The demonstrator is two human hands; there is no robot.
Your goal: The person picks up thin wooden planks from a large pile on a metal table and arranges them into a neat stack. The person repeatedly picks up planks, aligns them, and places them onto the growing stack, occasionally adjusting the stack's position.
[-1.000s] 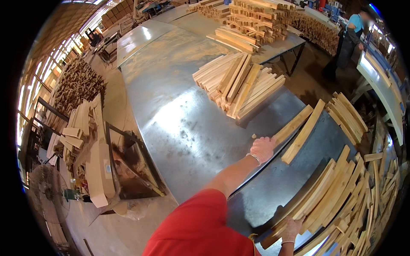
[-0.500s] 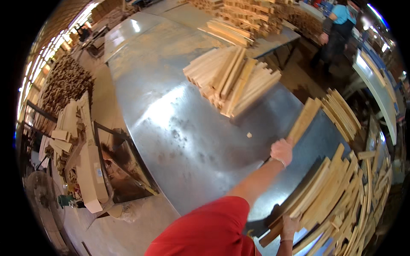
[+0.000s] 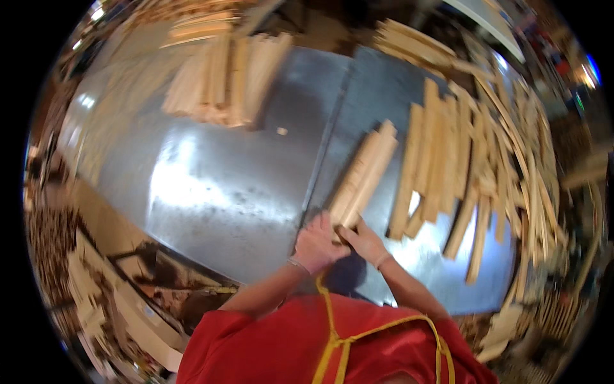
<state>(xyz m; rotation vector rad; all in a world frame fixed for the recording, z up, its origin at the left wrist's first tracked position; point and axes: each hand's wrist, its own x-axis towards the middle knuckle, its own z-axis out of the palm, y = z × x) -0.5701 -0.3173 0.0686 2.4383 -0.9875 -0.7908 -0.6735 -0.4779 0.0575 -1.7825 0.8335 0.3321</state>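
Observation:
Close in front of my body, a small bundle of wooden strips (image 3: 362,173) slants away over the metal tabletop (image 3: 256,173). My left hand (image 3: 318,243) is closed round the near end of the bundle from its left side. From the right, my right hand (image 3: 366,243) grips the same end, its thumb against the wood. The strips lie side by side, their far ends slightly uneven. To the right of the bundle, several loose wooden strips (image 3: 441,147) are spread out on the table. Some fingertips are hidden behind the wood.
A stack of wooden strips (image 3: 224,83) lies at the far left of the table, with a small wood chip (image 3: 281,131) near it. More strips (image 3: 416,48) sit at the far right edge. A cardboard piece (image 3: 144,317) is at the lower left, off the table.
My view has swung to the right. My left hand has come back towards my body with wood, and my right hand has left the loose strips to join it on the bundle.

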